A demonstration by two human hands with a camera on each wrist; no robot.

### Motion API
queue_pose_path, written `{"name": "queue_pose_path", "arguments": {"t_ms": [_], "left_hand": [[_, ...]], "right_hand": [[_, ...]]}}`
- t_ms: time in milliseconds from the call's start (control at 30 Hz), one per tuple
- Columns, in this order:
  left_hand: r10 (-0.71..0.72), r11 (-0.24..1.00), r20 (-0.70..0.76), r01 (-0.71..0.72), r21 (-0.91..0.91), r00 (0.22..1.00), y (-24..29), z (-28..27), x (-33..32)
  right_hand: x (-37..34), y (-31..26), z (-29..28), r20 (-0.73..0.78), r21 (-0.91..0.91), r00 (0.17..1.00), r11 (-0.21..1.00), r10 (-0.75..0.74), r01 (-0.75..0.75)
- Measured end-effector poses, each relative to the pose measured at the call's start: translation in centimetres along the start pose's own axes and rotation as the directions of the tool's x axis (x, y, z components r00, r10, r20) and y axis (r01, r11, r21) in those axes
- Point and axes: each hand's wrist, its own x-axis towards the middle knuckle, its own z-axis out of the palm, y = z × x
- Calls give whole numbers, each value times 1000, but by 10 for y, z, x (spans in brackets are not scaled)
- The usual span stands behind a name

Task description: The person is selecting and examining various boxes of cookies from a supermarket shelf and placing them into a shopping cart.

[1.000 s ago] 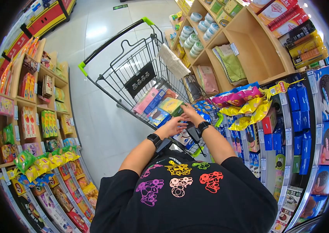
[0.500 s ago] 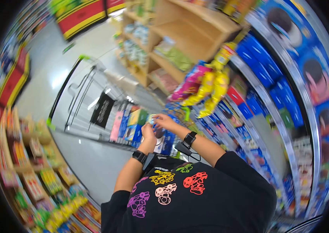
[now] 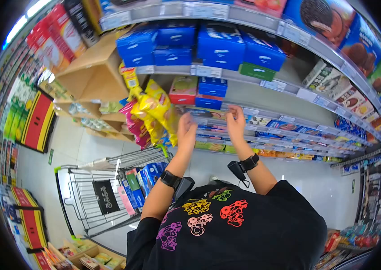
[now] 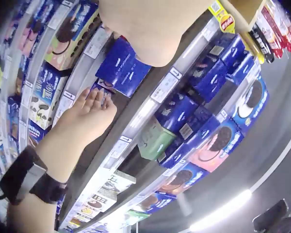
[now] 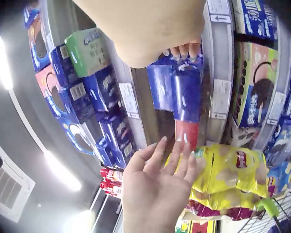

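My left hand (image 3: 187,134) reaches toward the shelf, nearest the hanging yellow chip bags (image 3: 156,110). In the right wrist view, the left hand (image 5: 157,187) shows its palm with relaxed fingers, holding nothing. My right hand (image 3: 235,126) is raised to its right, apart from it, with loosely bent fingers. Between and beyond the hands, small blue boxes (image 3: 212,86) stand stacked beside a red-and-green box (image 3: 183,90). In the right wrist view, right fingertips (image 5: 184,50) overlap the end of a blue box (image 5: 186,94). In the left wrist view, the right hand (image 4: 89,116) appears empty.
A shopping cart (image 3: 105,198) with several boxes (image 3: 138,180) stands at the left. More blue boxes (image 3: 219,47) line the shelf above, behind price labels (image 3: 206,71). A wooden shelf unit (image 3: 93,74) adjoins at the left. Flat cookie packs (image 3: 285,125) fill lower shelves.
The view has turned right, from the cart to the cookie shelves. Both hands have left the boxes in the cart, moved apart and risen toward the shelf.
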Motion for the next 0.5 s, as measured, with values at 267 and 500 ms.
{"name": "queue_pose_path", "arguments": {"t_ms": [267,500], "left_hand": [[285,859,-28,-242,451,958,-12,57,85],[155,789,-123,-48,612,980,8,85,79]], "right_hand": [[68,4,-42,193,-27,980,999,-38,44],[99,12,-5,427,-5,895,989,133,-145]]}}
